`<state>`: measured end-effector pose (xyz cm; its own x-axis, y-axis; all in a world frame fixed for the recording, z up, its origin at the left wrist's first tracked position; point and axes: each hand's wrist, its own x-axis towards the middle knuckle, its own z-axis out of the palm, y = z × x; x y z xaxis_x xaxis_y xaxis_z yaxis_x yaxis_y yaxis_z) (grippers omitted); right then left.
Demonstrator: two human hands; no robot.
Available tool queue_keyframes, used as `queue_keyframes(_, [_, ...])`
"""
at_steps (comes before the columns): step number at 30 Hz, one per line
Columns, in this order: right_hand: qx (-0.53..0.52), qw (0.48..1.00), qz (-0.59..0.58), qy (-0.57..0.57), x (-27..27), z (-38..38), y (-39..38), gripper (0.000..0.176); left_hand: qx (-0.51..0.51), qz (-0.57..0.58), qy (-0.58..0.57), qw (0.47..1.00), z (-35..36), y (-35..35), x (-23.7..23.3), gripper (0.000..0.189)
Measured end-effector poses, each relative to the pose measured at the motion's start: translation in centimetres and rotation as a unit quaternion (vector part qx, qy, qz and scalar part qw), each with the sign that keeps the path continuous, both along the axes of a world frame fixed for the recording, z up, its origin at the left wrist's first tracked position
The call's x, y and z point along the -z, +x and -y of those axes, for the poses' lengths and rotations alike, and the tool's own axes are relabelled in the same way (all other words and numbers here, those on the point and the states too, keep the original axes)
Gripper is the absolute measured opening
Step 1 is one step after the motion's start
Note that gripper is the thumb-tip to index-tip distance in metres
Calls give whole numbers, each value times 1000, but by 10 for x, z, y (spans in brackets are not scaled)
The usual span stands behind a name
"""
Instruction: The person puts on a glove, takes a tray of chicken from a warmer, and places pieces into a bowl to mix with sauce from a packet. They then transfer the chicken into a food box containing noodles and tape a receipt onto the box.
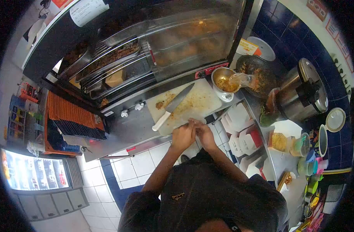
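- Head view: the person's two hands meet at the near edge of the cutting board (198, 101), just in front of their dark shirt.
- The left hand (183, 135) is curled, with its knuckles up and its fingertips pressed against those of the other hand. I cannot tell whether it grips anything.
- The right hand (204, 132) is curled the same way and touches the left at the fingertips. Anything it may pinch is hidden or too small to make out.
- The joined fingertips lie on the board's near rim or just over it; which one is unclear.
- The cutting board is pale and lies on the steel tabletop (132, 129). Brown scraps (160, 104) are scattered over it.
- A knife (173, 106) lies slantwise on the board and neither hand touches it. Its white handle points toward the near left corner, and its blade points away toward the far right.
- The knife handle is near the left hand but apart from it.
- A metal bowl (224, 83) of yellowish-brown food stands at the board's far right corner.
- Beyond the bowl sits a dark pan (260, 71), and to its right a steel pot (302, 92) with a black-handled lid.
- A glass-fronted warmer (184, 38) rises behind the board, with trays of browned food (113, 56) on its racks.
- White folded boxes (238, 133) are stacked to the right of the hands, below the tabletop's corner.
- An orange grid rack (68, 110) lies at the tabletop's left end.
- A lit drinks fridge (34, 174) stands on the tiled floor (134, 166) at lower left.
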<state>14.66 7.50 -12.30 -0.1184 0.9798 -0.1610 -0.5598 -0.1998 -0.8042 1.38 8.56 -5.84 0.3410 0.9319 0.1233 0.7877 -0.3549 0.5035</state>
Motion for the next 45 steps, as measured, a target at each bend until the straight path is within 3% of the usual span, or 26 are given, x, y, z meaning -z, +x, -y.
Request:
queue_keyframes(1, [5, 997, -78, -13, 0, 0, 1, 42, -4, 0, 1, 1000, 1, -2, 5, 19])
queue_keyframes(4, [-31, 999, -5, 12, 16, -3, 6, 49, -17, 36, 20, 999, 9, -8, -2, 17])
queue_keyframes(5, [-38, 999, -7, 12, 11, -5, 2, 49, 39, 42, 61, 996, 12, -9, 1, 17])
queue_keyframes(6, [-62, 997, -33, -44, 5, -9, -2, 55, 95, 47, 102, 989, 16, -9, 3, 17])
queue_keyframes(8, [-126, 975, -94, -155, -10, -18, -1, 73, 96, 31, 96, 990, 26, -8, 0, 17])
queue_keyframes(9, [-133, 974, -93, -155, -24, -20, -5, 73, 104, 17, 90, 990, 31, -8, -3, 16])
queue_keyframes(12, [-175, 943, -263, -104, -45, -23, -16, 88, 101, 14, 149, 984, 32, -20, -2, 12])
queue_keyframes(22, [-254, 945, -190, -78, -49, -58, -70, 88, 133, 12, 203, 970, 31, -48, -21, 17])
queue_keyframes(24, [-170, 960, -104, -197, -51, -75, -85, 84, 125, 8, 206, 971, 32, -53, -21, 18])
queue_keyframes(25, [-181, 959, -101, -192, -52, -79, -89, 84, 127, 7, 203, 971, 31, -55, -21, 19])
queue_keyframes(27, [-180, 964, -124, -153, -59, -88, -92, 100, 146, -9, 210, 967, 24, -66, -36, 21])
queue_keyframes(28, [-195, 941, -227, -157, -64, -95, -88, 88, 174, -21, 208, 962, 19, -74, -45, 23])
queue_keyframes(31, [-149, 955, -241, -84, -100, -105, -89, 79, 76, 110, 327, 935, -32, -117, -97, 26])
queue_keyframes(32, [-127, 971, -189, -68, -118, -109, -90, 74, -45, 187, 267, 944, -58, -138, -117, 21])
queue_keyframes(33, [-136, 971, -184, -64, -128, -109, -89, 74, -203, 214, 310, 904, -87, -155, -140, 15])
queue_keyframes(34, [-132, 987, -93, -7, -136, -110, -87, 72, -191, 410, 335, 826, -113, -180, -170, 12])
queue_keyframes(35, [-123, 991, -2, 52, -143, -110, -86, 71, -197, 629, 281, 697, -148, -203, -181, 14])
queue_keyframes(37, [-129, 989, 3, 68, -141, -119, -87, 62, -227, 696, 274, 624, -190, -250, -204, 18])
queue_keyframes(38, [-156, 977, 38, 140, -124, -130, -83, 59, -267, 660, 211, 670, -195, -268, -216, 21])
queue_keyframes(39, [-166, 962, 75, 202, -110, -132, -66, 56, -264, 659, 177, 682, -199, -280, -224, 23])
queue_keyframes(40, [-113, 963, 60, 238, -111, -117, -58, 48, -198, 733, 196, 620, -222, -297, -214, 21])
queue_keyframes(41, [-64, 973, 67, 210, -96, -111, -45, 48, -222, 701, 151, 661, -209, -297, -221, 21])
queue_keyframes(42, [2, 909, 304, 284, -72, -111, -26, 45, -186, 722, 139, 651, -224, -312, -215, 24])
queue_keyframes(43, [42, 785, 530, 318, -43, -98, 0, 43, -185, 665, 139, 710, -256, -346, -194, 28])
queue_keyframes(44, [66, 790, 541, 280, -16, -73, 25, 43, -174, 716, 80, 671, -233, -324, -213, 29])
queue_keyframes(45, [137, 717, 641, 236, 1, -60, 50, 42, -145, 712, 39, 686, -255, -347, -198, 34])
